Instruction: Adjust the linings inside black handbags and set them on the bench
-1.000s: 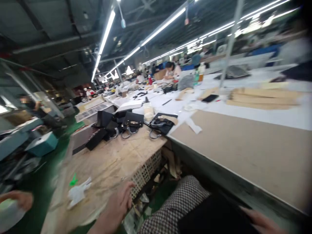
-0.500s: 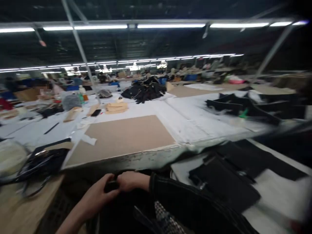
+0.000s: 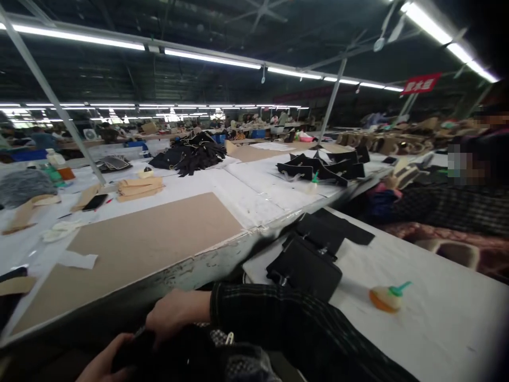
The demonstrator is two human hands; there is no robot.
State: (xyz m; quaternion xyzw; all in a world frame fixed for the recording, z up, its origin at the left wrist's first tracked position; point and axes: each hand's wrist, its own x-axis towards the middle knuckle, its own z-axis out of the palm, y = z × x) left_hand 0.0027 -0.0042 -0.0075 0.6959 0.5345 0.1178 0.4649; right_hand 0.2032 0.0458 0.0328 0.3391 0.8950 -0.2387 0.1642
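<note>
Low in the view, close to my body, both hands are on a soft-looking black piece; it is too dark to tell its kind. My right hand, in a dark checked sleeve, is closed over its upper edge, the fingers partly hidden. At the lower left, my left hand grips the same piece with the thumb on top; the rest of that hand is out of sight. Nearest to my right forearm, black bag panels with metal fittings lie on a white-topped table. Patterned cloth shows beneath my right wrist.
Ahead is a long white table with a brown board, tan pieces, a phone and a black heap. A glue bottle with a green nozzle stands on the right table. A co-worker is at far right.
My view has swung to the right, bringing the glue bottle and a co-worker into sight. Both hands are lower and further left in view, still on the black piece.
</note>
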